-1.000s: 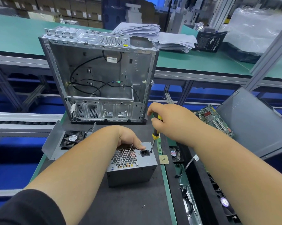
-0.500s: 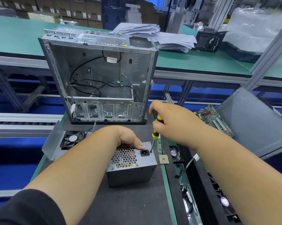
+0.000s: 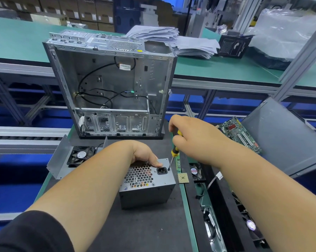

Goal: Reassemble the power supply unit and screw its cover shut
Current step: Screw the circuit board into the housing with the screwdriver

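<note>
From the head camera, the grey metal box-shaped power supply unit [image 3: 146, 184] with a honeycomb grille stands on the dark bench mat [image 3: 139, 230], in front of the open silver computer case [image 3: 109, 88]. The left hand [image 3: 144, 153] reaches in from the lower left and grasps the unit's far top edge, thumb lying beside the black power socket [image 3: 162, 170]; its other fingers are hidden behind the unit. The right hand [image 3: 191, 137] is curled round the yellow-and-black screwdriver [image 3: 173, 153], held steeply tilted, its tip touching the unit's top face just right of the socket. Whether a screw sits under the tip is too small to tell. A small gold square chip [image 3: 183, 178] lies just beside the unit
</note>
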{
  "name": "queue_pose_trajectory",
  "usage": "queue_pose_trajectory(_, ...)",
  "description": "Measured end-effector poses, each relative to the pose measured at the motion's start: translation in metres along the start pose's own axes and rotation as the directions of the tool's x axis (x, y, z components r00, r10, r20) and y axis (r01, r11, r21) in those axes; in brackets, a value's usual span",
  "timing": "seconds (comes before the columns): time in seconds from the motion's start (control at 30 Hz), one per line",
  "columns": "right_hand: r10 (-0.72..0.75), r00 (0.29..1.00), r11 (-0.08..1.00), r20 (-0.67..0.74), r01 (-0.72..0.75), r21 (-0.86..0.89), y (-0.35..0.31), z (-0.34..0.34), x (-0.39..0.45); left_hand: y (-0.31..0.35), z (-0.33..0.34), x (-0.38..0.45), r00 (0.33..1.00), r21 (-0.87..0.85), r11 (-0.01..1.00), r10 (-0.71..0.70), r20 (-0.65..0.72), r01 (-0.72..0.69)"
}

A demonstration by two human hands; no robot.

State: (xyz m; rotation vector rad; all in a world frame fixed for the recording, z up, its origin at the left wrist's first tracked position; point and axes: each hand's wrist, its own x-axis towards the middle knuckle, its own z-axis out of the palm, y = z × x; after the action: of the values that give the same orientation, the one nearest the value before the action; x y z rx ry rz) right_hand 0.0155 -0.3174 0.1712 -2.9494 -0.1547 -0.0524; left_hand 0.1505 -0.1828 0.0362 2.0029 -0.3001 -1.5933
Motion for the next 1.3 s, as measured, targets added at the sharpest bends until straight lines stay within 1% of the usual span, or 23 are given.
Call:
queue_pose_trajectory(0.1, -0.006, 0.999, 1.000, -0.036, 0.006, -0.002, 0.000, -0.002, -0.001, -0.001, -0.001, 0.000, 1.000, 0.014, 1.000, 0.001, -0.006, -0.001)
queue_pose_trajectory(0.27, -0.003, 0.998, 0.980, -0.066, -0.010, -0.197, 0.002, 0.002, 0.001, -0.001, 0.000, 0.000, 1.000, 0.016, 1.000, 0.006, -0.009, -0.006)
queue_pose_trajectory(0.37, 0.006, 0.997, 0.967, -0.078, -0.025, -0.253, -0.001, 0.006, 0.000, -0.001, -0.001, 0.000, 1.000, 0.033, 0.999, 0.007, -0.025, -0.006)
queue_pose_trajectory(0.43, 0.007, 0.996, 0.978, -0.084, -0.024, -0.205, -0.001, 0.008, -0.001, -0.002, -0.001, 0.000, 1.000, 0.016, 1.000, 0.004, -0.006, -0.004)
queue_pose_trajectory(0.53, 0.006, 0.999, 0.996, -0.048, -0.010, -0.091, 0.001, 0.006, -0.002, -0.001, 0.000, 0.000, 1.000, -0.010, 1.000, 0.006, 0.009, -0.006)
queue_pose_trajectory(0.6, 0.009, 0.999, 0.999, -0.040, -0.011, -0.048, 0.002, 0.005, -0.002, -0.001, 0.001, -0.001, 1.000, -0.012, 1.000, 0.006, 0.015, -0.005)
queue_pose_trajectory(0.67, 0.002, 0.996, 0.999, -0.089, -0.007, -0.053, 0.003, 0.006, -0.002, -0.001, 0.001, -0.002, 1.000, -0.005, 1.000, 0.007, 0.017, -0.007)
queue_pose_trajectory(0.73, -0.005, 0.991, 0.994, -0.131, -0.009, -0.106, 0.005, 0.007, -0.001, -0.002, 0.000, -0.002, 1.000, 0.007, 1.000, 0.008, 0.000, -0.008)
queue_pose_trajectory(0.87, 0.008, 0.991, 0.982, -0.130, -0.033, -0.188, 0.005, 0.010, -0.001, -0.001, 0.000, -0.002, 1.000, 0.003, 1.000, 0.003, 0.002, -0.003)
queue_pose_trajectory(0.93, 0.013, 0.992, 0.988, -0.123, -0.032, -0.151, 0.004, 0.012, -0.002, -0.001, 0.000, -0.003, 1.000, -0.003, 1.000, -0.002, 0.013, 0.002)
queue_pose_trajectory(1.07, 0.034, 0.997, 0.999, -0.065, -0.034, 0.009, 0.006, 0.010, -0.001, 0.001, 0.001, -0.005, 1.000, -0.027, 1.000, -0.011, 0.025, 0.012)
queue_pose_trajectory(1.13, 0.030, 0.998, 0.999, -0.054, -0.029, 0.016, 0.008, 0.009, 0.000, 0.001, 0.002, -0.006, 1.000, -0.025, 1.000, -0.014, 0.026, 0.015)
queue_pose_trajectory(1.23, 0.015, 0.996, 1.000, -0.093, -0.015, 0.004, 0.008, 0.006, 0.000, 0.002, 0.002, -0.006, 1.000, -0.017, 1.000, -0.012, 0.022, 0.013)
queue_pose_trajectory(1.3, 0.013, 0.995, 1.000, -0.095, -0.014, -0.009, 0.008, 0.005, -0.001, 0.002, 0.002, -0.006, 1.000, -0.008, 1.000, -0.012, 0.006, 0.012)
